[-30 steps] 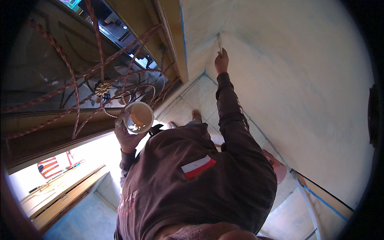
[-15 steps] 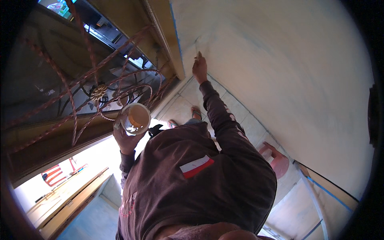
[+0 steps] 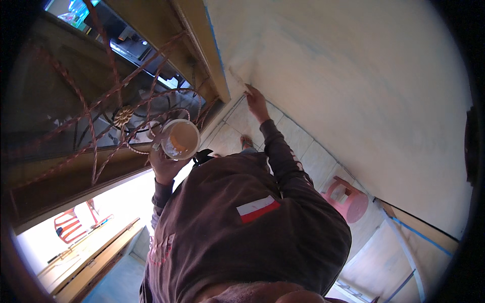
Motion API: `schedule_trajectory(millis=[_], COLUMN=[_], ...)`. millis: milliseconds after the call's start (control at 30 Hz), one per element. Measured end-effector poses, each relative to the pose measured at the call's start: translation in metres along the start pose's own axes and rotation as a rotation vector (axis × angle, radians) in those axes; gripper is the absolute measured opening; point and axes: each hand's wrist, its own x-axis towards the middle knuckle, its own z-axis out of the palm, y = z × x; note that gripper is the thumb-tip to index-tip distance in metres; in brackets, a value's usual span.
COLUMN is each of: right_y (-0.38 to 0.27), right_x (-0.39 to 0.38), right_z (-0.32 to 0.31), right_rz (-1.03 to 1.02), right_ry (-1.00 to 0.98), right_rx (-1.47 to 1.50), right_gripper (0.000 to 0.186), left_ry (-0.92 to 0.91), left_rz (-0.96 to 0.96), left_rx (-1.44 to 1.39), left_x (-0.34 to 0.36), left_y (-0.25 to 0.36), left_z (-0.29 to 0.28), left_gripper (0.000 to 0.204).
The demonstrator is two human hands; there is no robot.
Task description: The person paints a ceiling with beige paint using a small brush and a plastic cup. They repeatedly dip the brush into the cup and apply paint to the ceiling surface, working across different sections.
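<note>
My left hand (image 3: 165, 164) is closed around a clear round plastic tub (image 3: 168, 152) with a light tan, paint-like substance (image 3: 184, 137) inside. It is held up beside the metal-barred door, with the tub's mouth facing up toward me. Stretched out ahead, my right hand (image 3: 257, 103) pinches a slim, pale brush-like tool (image 3: 247, 91) low on the cream wall (image 3: 343, 86), near the corner with the door frame. The tool's tip is small and I cannot tell whether it touches the wall.
Twisted brown metal bars (image 3: 86, 108) cross the dark glass door on the left, set in a wooden frame (image 3: 199, 38). A pink plastic stool (image 3: 353, 206) stands on the tiled floor (image 3: 298, 132) at the right. Beyond the opening at lower left is a red chair (image 3: 68, 225).
My right hand has moved down along the wall toward the floor corner with the tool. The tub in my left hand has shifted slightly right and up. More of the pink stool shows.
</note>
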Motion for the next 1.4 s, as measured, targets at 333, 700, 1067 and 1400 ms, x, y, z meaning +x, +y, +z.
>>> schedule_trajectory(millis=[333, 700, 1067, 1400], right_y=[0.011, 0.034, 0.047, 0.088], right_x=[0.126, 0.185, 0.14, 0.115], right_z=[-0.089, -0.121, -0.084, 0.037], right_rz=[-0.036, -0.119, -0.175, -0.14], right_ry=[-0.272, -0.061, 0.248, 0.232], right_rx=[-0.316, -0.448, -0.58, -0.444], right_gripper=[0.029, 0.029, 0.03, 0.043], left_ry=[0.063, 0.092, 0.15, 0.181], left_rz=[-0.062, 0.083, -0.135, -0.267], left_rx=[0.031, 0.258, 0.135, 0.007], left_x=[0.001, -0.011, -0.012, -0.04], left_y=[0.017, 0.005, 0.031, 0.012], left_z=[-0.003, 0.005, 0.025, 0.035], left_gripper=[0.087, 0.098, 0.091, 0.082])
